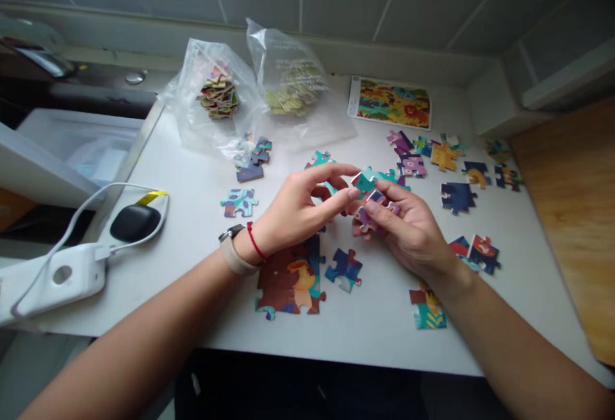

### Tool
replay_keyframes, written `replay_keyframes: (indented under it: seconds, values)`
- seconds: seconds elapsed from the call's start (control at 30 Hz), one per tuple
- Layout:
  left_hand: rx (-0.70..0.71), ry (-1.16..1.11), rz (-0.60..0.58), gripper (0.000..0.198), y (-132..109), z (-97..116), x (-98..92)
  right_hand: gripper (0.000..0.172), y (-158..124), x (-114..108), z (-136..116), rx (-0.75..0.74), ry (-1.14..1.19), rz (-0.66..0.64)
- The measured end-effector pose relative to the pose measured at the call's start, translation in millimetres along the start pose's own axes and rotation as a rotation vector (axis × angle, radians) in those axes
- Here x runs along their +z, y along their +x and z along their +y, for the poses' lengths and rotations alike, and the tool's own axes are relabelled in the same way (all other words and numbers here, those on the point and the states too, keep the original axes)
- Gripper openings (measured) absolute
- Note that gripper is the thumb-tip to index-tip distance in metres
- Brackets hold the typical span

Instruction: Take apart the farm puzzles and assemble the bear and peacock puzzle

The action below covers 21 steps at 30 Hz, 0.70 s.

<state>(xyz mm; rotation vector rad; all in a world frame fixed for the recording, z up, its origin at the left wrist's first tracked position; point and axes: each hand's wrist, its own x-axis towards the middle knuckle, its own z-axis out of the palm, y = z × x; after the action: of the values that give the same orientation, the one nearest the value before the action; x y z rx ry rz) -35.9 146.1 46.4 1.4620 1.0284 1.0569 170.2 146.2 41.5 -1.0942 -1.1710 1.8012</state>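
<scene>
White table [384, 343] strewn with loose jigsaw pieces [457, 197], both hands close together near its middle.
On the right hand [413, 234], fingers [391, 193] pinching a purple jigsaw piece [368, 216] just below a teal jigsaw piece [368, 181]; on the left hand [298, 209], fingers [331, 173] spread, just beside them. Main risk: a loosened pinch, letting that small piece slip and drop among the others.

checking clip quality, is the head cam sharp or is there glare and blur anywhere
In the head view, light is soft and even, the clear plastic bag shows small glare spots, the right forearm looks slightly blurred, and the wide lens seems to bow the white table
</scene>
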Motion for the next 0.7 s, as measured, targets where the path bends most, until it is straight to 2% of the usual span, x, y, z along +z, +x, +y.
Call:
replay_keyframes:
  seconds: [0.1,0.2,0.3,0.47,0.6,0.7]
  values:
    - [-0.032,-0.096,-0.018,0.022,1,2,0.1,0.033,1,1,0,-0.039,-0.016,0.068]
    - [-0.110,-0.249,0.012,0.026,2,3,-0.7,0.030,3,1,-2,-0.101,-0.011,0.177]
    - [-0.209,-0.346,-0.040,0.031,1,3,-0.8,0.035,7,1,-5,-0.172,0.008,0.266]
    - [-0.241,-0.246,-0.140,0.059,-4,5,5.7,0.037,9,-2,-4,-0.265,0.022,0.326]
    - [-0.234,-0.149,-0.197,0.032,-7,3,12.3,0.041,7,-2,-2,-0.258,-0.001,0.326]
    - [-0.232,-0.163,-0.166,0.030,-7,1,14.2,0.040,6,-1,0,-0.257,-0.039,0.304]
